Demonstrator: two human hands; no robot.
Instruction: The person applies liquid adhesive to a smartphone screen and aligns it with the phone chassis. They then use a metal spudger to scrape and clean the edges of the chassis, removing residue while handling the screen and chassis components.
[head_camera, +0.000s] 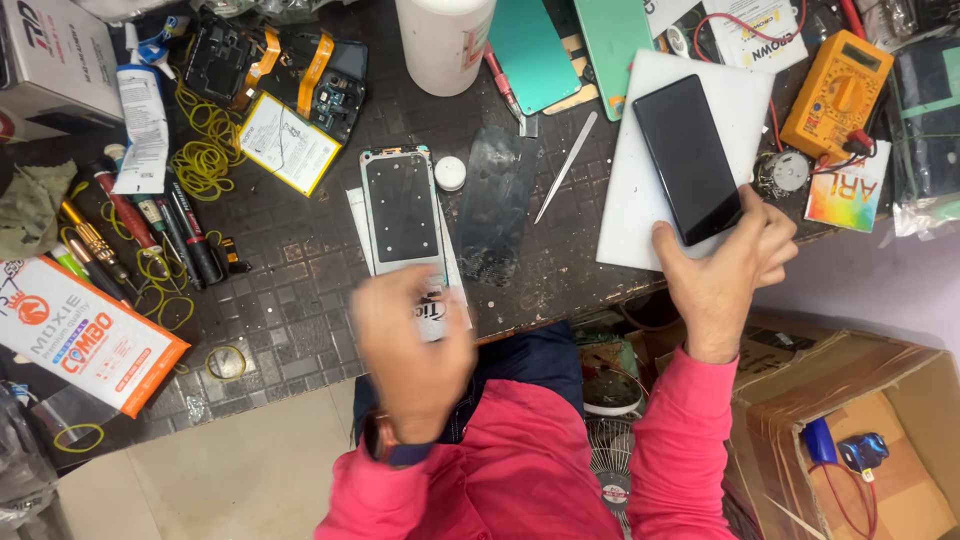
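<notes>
On the white board (640, 215) at the counter's (300, 310) near edge, right hand (722, 268) grips the lower end of a black phone (688, 158) lying flat, fingers clamped on it. Left hand (410, 345) is blurred over a white paper slip below the open phone frame (401, 207); grip cannot be told. Near: metal spudger (566, 166), white cap (450, 173), yellow multimeter (838, 92), screwdrivers (150, 235).
</notes>
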